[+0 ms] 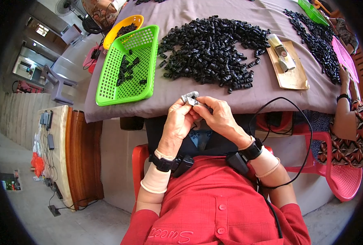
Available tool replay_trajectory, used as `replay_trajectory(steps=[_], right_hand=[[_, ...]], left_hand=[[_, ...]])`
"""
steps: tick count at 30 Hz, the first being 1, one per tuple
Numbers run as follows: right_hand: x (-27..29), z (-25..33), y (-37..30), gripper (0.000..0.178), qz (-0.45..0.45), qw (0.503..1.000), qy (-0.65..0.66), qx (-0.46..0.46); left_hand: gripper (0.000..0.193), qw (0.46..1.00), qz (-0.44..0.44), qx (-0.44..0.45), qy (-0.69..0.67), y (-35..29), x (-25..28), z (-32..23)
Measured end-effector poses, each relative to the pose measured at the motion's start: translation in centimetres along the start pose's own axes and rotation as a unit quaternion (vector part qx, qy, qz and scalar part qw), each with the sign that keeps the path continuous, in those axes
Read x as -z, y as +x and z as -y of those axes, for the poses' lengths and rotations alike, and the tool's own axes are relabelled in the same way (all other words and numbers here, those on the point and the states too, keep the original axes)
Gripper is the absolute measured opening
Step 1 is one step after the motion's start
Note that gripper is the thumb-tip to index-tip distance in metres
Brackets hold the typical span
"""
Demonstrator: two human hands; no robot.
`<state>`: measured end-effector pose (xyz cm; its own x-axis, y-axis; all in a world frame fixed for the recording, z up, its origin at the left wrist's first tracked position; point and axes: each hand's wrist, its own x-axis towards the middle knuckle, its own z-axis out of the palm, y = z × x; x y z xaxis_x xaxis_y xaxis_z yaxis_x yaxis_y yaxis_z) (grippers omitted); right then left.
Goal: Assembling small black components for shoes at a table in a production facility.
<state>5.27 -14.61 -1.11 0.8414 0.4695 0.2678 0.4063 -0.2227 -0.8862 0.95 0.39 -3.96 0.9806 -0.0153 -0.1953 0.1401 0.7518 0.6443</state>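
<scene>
Both my hands meet just off the near edge of the cloth-covered table, above my lap. My left hand (176,122) is closed, its thumb and fingers pinched beside a grey speckled wrap or scrap (189,96). What else it holds is hidden. My right hand (219,116) pinches a small pale, pointed piece (193,102) against the left fingertips. Something dark shows under the right fingers, too covered to name. Beyond the hands lies a large heap of small black plastic parts (206,53). A green basket (104,97) with some black parts stands to the left.
A yellow bowl (137,20) sits behind the basket. Right of the heap, a cardboard piece (294,81) bears a tubular object (280,53). Another person's arm (345,118) rests by a second black heap (312,45) and a pink basket (344,57). A black cable (311,139) loops beside my right arm.
</scene>
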Motion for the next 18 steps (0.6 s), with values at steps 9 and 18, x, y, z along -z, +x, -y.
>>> replay_trajectory(steps=[9, 18], right_hand=[[0.2, 0.0, -0.1, 0.025, 0.012, 0.999, 0.010, 0.036], [0.2, 0.0, -0.2, 0.025, -0.001, 1.000, -0.010, 0.013]], left_hand=[[0.026, 0.995, 0.066, 0.005, -0.072, 0.0, 1.1, -0.1], [0.025, 0.999, 0.029, 0.000, -0.033, 0.0, 0.4, 0.0]])
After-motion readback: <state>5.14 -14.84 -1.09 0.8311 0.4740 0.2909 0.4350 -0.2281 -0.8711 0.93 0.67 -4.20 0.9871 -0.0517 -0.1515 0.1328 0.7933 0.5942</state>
